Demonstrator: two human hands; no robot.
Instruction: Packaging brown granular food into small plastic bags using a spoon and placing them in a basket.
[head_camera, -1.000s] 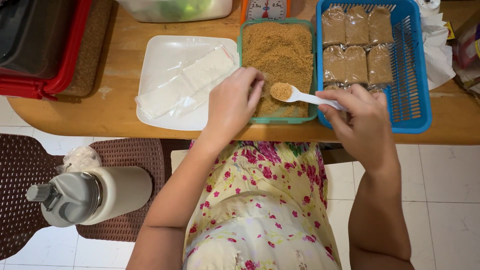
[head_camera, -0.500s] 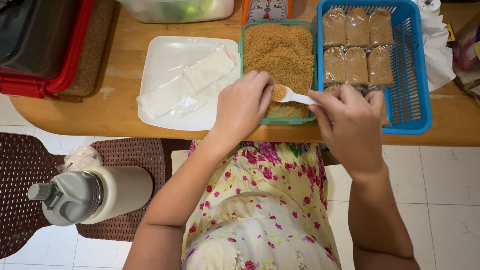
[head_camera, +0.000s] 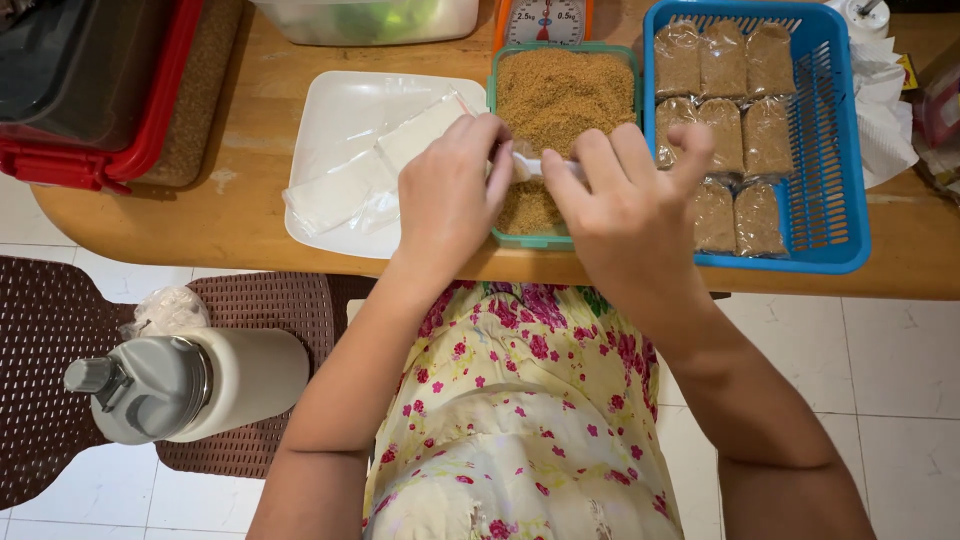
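Just white plastic spoon (head_camera: 540, 166), grainy brown sugar (head_camera: 562, 92).

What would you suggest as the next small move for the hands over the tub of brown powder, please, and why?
Probably tip the white spoon into whatever the left hand holds. Both hands meet over the green tub; the right hand pinches the spoon, its bowl hidden behind the left fingers.

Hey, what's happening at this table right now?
A person seated at a wooden table has both hands over a green tub of brown granules. The right hand holds a white plastic spoon, and the left hand meets it at the spoon's bowl end. Beside the tub, a blue basket holds small filled bags. A white tray carries empty clear bags.
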